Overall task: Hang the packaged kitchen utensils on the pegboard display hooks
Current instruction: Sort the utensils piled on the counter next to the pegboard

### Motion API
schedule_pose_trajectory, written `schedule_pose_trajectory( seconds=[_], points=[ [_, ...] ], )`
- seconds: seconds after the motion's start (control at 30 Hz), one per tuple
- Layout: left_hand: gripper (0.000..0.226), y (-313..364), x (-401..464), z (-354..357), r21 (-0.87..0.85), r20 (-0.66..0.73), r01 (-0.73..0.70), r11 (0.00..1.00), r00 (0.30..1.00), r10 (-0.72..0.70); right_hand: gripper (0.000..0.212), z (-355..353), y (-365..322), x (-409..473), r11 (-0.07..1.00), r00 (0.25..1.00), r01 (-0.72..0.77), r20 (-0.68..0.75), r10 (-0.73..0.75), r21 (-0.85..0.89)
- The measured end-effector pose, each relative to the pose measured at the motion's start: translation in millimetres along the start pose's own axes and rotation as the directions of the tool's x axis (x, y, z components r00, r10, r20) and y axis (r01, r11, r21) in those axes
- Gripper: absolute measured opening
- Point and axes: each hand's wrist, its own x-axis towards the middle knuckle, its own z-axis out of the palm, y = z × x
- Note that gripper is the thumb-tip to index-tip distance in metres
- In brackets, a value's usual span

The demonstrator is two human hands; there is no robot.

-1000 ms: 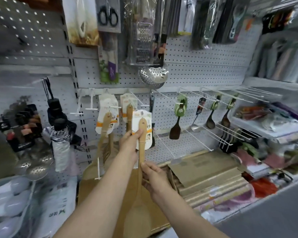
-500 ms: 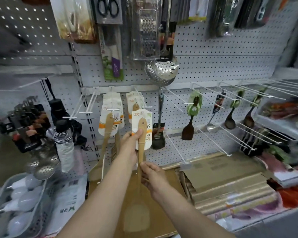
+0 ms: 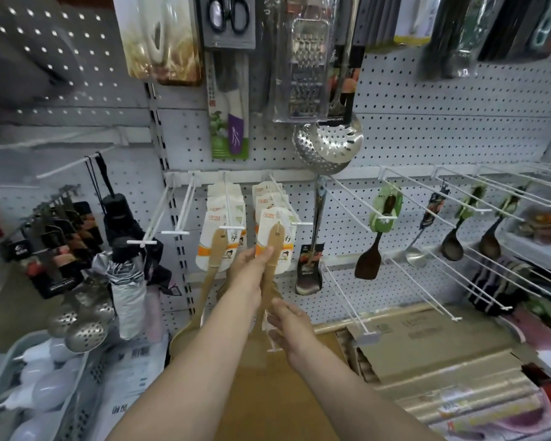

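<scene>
the left hand [image 3: 252, 265] pinches the upper handle of a wooden spatula [image 3: 272, 249] against its white-and-orange backing card [image 3: 275, 240], thumb pressed across the front, while the right hand [image 3: 288, 323] curls its fingers round the same handle lower down. the card's top sits at the tip of a white pegboard hook [image 3: 287, 205] near the middle of the pegboard [image 3: 427, 128], in front of more carded spatulas. just to its left another carded wooden spatula [image 3: 217, 246] hangs on the neighbouring hook [image 3: 228, 202].

A shop aisle: pegboard [image 3: 427, 128] wall with hooks [image 3: 357, 198] carrying packaged utensils [image 3: 277, 237] and graters [image 3: 306, 58].
</scene>
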Motion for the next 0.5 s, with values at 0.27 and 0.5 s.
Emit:
schedule_pose_trajectory(
  seconds=[0.27,0.5],
  points=[
    [0.019,-20.7,-51.8,-28.0,-0.052,-0.055,0.069,0.996,0.996,-0.072,0.021,0.8,11.8,-20.1,1.000,1.000,-0.014,-0.016,0.014,-0.004],
    [0.026,-45.6,-108.1,-88.3,-0.219,-0.136,0.137,0.966,0.976,-0.169,0.009,28.7,32.3,-58.5,0.997,0.995,-0.063,0.070,0.066,-0.043]
  ],
)
